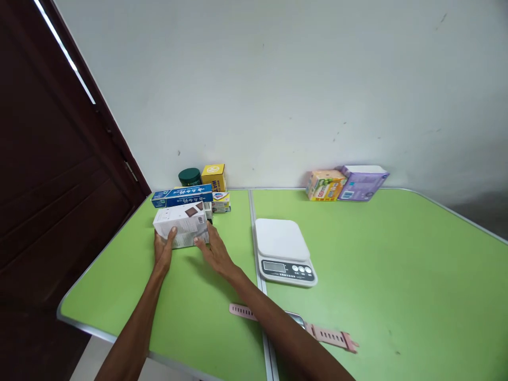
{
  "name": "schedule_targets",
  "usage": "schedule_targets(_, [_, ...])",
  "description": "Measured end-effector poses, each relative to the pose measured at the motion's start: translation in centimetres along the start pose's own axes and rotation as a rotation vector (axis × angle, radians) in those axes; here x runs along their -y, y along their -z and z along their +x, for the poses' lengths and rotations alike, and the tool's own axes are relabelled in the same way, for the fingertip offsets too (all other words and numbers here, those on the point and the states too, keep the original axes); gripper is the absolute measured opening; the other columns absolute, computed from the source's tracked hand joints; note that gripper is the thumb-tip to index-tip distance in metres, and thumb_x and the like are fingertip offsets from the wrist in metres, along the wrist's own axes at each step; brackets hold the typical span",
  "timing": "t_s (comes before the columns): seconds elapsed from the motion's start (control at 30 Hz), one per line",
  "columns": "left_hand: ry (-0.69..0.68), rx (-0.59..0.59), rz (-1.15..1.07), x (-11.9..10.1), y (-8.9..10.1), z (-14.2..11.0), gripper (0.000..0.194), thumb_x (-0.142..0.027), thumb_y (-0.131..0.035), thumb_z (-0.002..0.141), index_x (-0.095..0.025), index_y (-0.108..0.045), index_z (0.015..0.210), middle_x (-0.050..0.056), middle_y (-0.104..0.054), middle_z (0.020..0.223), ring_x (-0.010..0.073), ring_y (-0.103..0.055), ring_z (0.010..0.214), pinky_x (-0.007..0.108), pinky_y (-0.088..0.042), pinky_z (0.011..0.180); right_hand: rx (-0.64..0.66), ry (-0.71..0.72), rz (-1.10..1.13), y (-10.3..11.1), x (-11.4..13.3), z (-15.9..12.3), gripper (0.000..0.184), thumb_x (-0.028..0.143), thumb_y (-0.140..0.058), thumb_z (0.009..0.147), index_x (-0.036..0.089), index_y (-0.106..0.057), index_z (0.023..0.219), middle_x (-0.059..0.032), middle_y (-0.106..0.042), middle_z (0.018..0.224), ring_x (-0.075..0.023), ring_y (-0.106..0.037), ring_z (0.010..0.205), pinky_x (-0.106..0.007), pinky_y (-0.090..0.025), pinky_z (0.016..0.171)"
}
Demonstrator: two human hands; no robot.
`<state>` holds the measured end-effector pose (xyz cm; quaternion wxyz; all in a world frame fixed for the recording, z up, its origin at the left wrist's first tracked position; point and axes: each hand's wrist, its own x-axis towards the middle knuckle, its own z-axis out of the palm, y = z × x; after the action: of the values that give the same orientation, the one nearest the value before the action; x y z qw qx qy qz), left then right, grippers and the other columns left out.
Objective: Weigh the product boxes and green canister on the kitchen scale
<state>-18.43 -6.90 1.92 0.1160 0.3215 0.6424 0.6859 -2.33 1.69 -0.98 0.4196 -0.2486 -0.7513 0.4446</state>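
White box [183,223] | long axis sideways | left hand [163,253], right hand [216,251] clamped on ends

Smooth card and plastic.
White box [184,225] looks like card; scale [281,239], smooth plastic; surface [381,275], smooth, metal-trimmed.

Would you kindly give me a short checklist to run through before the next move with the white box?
1. Left hand on the white box: ok, at its left end.
2. Right hand on the white box: ok, at its right end.
3. White box lifted off the table: cannot tell.
4. Whole watch in view: not ok, the right forearm hides part.
5. Scale display readable: cannot tell, too small.
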Motion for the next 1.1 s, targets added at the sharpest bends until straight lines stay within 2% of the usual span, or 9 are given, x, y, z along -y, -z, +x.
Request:
schedule_targets(0.1, [0.023,-0.024,0.022,0.6,0.0,0.9,0.077,-0.065,-0.073,0.085,-0.019,-0.052,0.143,0.017,-0.064,0.144,0.0306,-0.062,0.132,0.047,-0.046,0.118,0.048,-0.094,0.043,-0.2,0.2,0.2,0.088,0.075,-0.064,0.089,0.033,-0.042,0.163,-0.0048,-0.05,0.163,-0.0426,-0.04,0.153,-0.07,-0.038,0.123])
schedule_targets(0.23, [-0.071,-0.209,0.223,0.4,0.1,0.0,0.099,-0.069,-0.074,0.081,-0.015,-0.035,0.154,0.024,-0.042,0.158,0.0361,-0.044,0.149,0.052,-0.032,0.127,0.073,0.031,0.027,2.4,2.3,-1.4,0.082,0.063,-0.07,0.089,0.033,-0.046,0.161,-0.0055,-0.053,0.161,-0.0413,-0.046,0.15,-0.062,-0.044,0.123])
schedule_targets(0.33, [-0.321,-0.281,0.388,-1.2,-0.6,-2.1,0.107,-0.068,-0.07,0.085,-0.011,-0.022,0.161,0.027,-0.026,0.163,0.0398,-0.026,0.157,0.056,-0.02,0.131,0.012,0.119,-0.052,7.8,3.7,-3.2,0.074,0.061,-0.062,0.096,0.033,-0.042,0.163,-0.0057,-0.053,0.161,-0.0378,-0.052,0.146,-0.06,-0.049,0.119])
schedule_targets(0.43, [-0.504,-0.164,0.399,-4.0,-3.7,-4.2,0.1,-0.063,-0.065,0.091,-0.012,-0.02,0.163,0.025,-0.024,0.164,0.0389,-0.022,0.158,0.055,-0.019,0.131,-0.237,0.113,-0.141,16.1,2.8,-4.7,0.063,0.059,-0.058,0.099,0.029,-0.052,0.154,-0.0118,-0.059,0.153,-0.0349,-0.062,0.131,-0.06,-0.054,0.111])
schedule_targets(0.57, [-0.512,0.13,0.281,-7.4,-11.7,-5.5,0.087,-0.056,-0.064,0.095,-0.019,-0.023,0.163,0.02,-0.028,0.166,0.0349,-0.028,0.158,0.051,-0.021,0.132,-0.642,-0.073,-0.277,28.0,-2.7,-6.7,0.064,0.064,-0.055,0.096,0.02,-0.059,0.142,-0.0202,-0.061,0.144,-0.0349,-0.065,0.122,-0.06,-0.055,0.102])
schedule_targets(0.7, [-0.424,0.499,0.267,-8.2,-21.8,-4.7,0.089,-0.058,-0.072,0.089,-0.02,-0.033,0.159,0.02,-0.036,0.165,0.0355,-0.03,0.158,0.054,-0.02,0.132,-0.848,-0.292,-0.38,35.9,-8.6,-8.0,0.078,0.072,-0.051,0.09,0.012,-0.059,0.138,-0.0262,-0.061,0.138,-0.0393,-0.062,0.122,-0.063,-0.049,0.106])
schedule_targets(0.87, [-0.178,0.859,0.347,-6.6,-34.1,-2.8,0.106,-0.062,-0.085,0.072,-0.014,-0.039,0.155,0.029,-0.039,0.164,0.0443,-0.036,0.155,0.062,-0.025,0.127,-0.962,-0.348,-0.327,40.8,-12.4,-5.2,0.071,0.069,-0.043,0.091,0.013,-0.062,0.131,-0.0235,-0.065,0.133,-0.036,-0.061,0.119,-0.058,-0.043,0.111])
schedule_targets(1.0, [-0.083,0.943,0.354,-5.6,-42.0,-1.5,0.12,-0.057,-0.09,0.066,-0.008,-0.032,0.159,0.033,-0.031,0.167,0.0449,-0.037,0.154,0.058,-0.033,0.123,-1.016,-0.339,-0.246,43.7,-14.8,-1.1,0.073,0.072,-0.038,0.093,0.015,-0.063,0.13,-0.0225,-0.063,0.139,-0.0371,-0.054,0.131,-0.058,-0.036,0.118])
schedule_targets(1.1, [-0.042,0.928,0.371,-5.1,-46.5,-0.5,0.127,-0.051,-0.094,0.061,-0.007,-0.028,0.161,0.034,-0.028,0.168,0.0445,-0.038,0.153,0.053,-0.038,0.121,-1.017,-0.338,-0.183,45.5,-16.6,1.7,0.08,0.075,-0.039,0.093,0.014,-0.058,0.14,-0.022,-0.055,0.152,-0.037,-0.046,0.144,-0.056,-0.028,0.124])
